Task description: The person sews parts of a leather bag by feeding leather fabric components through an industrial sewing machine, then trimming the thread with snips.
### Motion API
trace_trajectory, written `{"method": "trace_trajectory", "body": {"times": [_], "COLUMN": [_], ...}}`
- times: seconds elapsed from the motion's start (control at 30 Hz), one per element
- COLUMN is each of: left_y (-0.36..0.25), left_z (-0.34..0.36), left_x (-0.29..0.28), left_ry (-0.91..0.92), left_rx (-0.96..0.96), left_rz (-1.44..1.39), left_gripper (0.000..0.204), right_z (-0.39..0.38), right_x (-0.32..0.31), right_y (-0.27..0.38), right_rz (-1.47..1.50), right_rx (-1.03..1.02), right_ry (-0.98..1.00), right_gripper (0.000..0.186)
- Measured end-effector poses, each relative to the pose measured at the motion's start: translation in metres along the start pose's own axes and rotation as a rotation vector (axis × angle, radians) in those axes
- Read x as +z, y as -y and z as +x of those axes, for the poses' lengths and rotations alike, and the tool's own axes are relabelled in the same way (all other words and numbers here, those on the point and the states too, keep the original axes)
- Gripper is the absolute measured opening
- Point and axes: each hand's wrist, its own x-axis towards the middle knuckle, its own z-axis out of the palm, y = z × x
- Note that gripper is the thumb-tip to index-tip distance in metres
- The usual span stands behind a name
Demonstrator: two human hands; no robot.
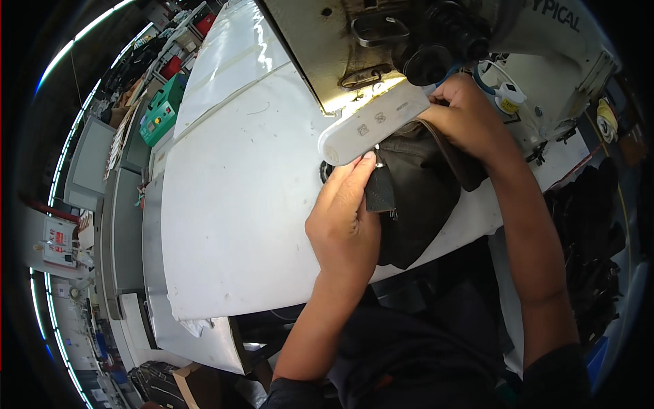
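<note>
Working dark leather piece (415, 198) at sewing machine (477, 41) on white table (231, 204). Our left hand (344, 218) presses near edge of piece, fingers pinching it just under machine's pale arm (371, 123). Our right hand (466, 112) grips far edge with brown trim, close beside needle area. Piece lies right of table centre, partly hanging over near edge. Green box (160, 112) far left.

White worktable (231, 204) is carrying everything here; bare top is spreading out well to the left of your left hand (344, 221). Dark leather piece (415, 204) is lying directly on it, tucked under and between your hands. Sewing machine (545, 61) is sitting on it just beyond your right hand (466, 109), slim arm (373, 123) sticking out over the leather.
</note>
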Motion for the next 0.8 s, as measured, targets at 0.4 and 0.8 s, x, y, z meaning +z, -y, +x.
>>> {"method": "trace_trajectory", "body": {"times": [0.4, 0.8], "left_y": [0.002, -0.005], "left_z": [0.003, -0.005], "left_x": [-0.001, 0.011], "left_ry": [0.014, -0.036], "left_rx": [0.006, -0.124], "left_rz": [-0.018, -0.133], "left_gripper": [0.033, 0.029], "right_z": [0.001, 0.004], "right_x": [0.004, 0.009], "right_y": [-0.007, -0.016], "right_rz": [-0.017, 0.050], "right_rx": [-0.003, -0.084], "right_ry": [-0.049, -0.087], "right_gripper": [0.025, 0.023]}}
